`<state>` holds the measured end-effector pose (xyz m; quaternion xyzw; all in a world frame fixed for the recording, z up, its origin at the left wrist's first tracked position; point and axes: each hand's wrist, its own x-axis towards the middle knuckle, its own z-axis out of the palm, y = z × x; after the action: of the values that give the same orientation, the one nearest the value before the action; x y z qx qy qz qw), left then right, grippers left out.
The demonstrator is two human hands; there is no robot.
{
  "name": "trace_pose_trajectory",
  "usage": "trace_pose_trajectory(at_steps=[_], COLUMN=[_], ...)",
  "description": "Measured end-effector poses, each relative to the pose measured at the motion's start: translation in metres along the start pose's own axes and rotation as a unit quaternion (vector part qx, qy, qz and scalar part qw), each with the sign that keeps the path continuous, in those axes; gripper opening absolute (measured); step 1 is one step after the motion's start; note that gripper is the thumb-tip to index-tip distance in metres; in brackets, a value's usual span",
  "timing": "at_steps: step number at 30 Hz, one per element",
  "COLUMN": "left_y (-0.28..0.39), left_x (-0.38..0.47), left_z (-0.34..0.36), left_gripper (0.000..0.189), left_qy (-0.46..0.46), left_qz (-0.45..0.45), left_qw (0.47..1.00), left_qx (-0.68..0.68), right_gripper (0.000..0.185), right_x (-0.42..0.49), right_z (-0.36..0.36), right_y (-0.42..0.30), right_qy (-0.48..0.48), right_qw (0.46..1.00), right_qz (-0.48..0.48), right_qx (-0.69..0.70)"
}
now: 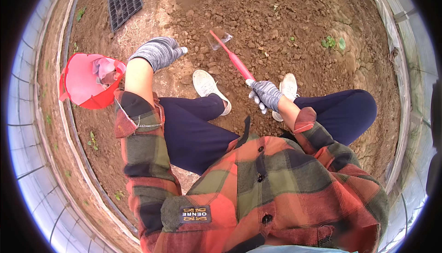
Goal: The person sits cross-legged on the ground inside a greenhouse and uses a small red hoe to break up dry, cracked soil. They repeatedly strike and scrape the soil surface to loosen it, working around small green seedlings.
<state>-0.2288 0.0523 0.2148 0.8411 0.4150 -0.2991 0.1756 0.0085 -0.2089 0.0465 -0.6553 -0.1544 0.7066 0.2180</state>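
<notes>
My right hand (267, 96), in a grey knitted glove with pale fingertips, is closed around the red handle of a small hand hoe (238, 63). The hoe's metal blade (220, 41) rests at the loose brown soil (248, 18) in front of my feet. My left hand (159, 52), in a matching glove, hovers over the ground left of the hoe, its fingers bent; whether they hold something small cannot be told. Just left of my left forearm stands a red bucket (90, 102) with crumpled pinkish material (103, 68) inside.
A black plastic seedling tray (125, 2) lies on the soil at the upper left. Small green plants (329, 42) grow at the right. My white shoes (207, 83) are planted on the soil. Pale edging (74, 128) and greenhouse film (31, 142) run along the left side.
</notes>
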Motion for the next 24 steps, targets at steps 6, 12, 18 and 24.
trace_pose_trajectory(at_steps=[6,12,18,24], left_y=[-0.005,0.002,-0.002,0.004], left_x=[-0.003,0.004,0.007,0.004], left_z=[-0.001,-0.007,-0.003,-0.008], left_gripper=[0.057,0.059,0.059,0.059], left_qy=[0.022,0.016,0.008,0.016], left_qz=[0.010,0.025,0.013,0.014], left_qw=[1.000,0.999,1.000,1.000], left_qx=[0.011,0.017,0.014,0.018], right_gripper=[0.055,0.045,0.044,0.043], right_x=[0.010,0.038,0.018,0.006], right_z=[-0.023,-0.031,-0.018,-0.014], right_y=[0.013,0.024,0.054,0.083], right_qy=[0.291,0.136,0.184,0.103], right_qw=[0.884,0.914,0.923,0.822], right_qz=[-0.149,-0.001,-0.169,-0.051], right_qx=[-0.335,-0.382,-0.293,-0.558])
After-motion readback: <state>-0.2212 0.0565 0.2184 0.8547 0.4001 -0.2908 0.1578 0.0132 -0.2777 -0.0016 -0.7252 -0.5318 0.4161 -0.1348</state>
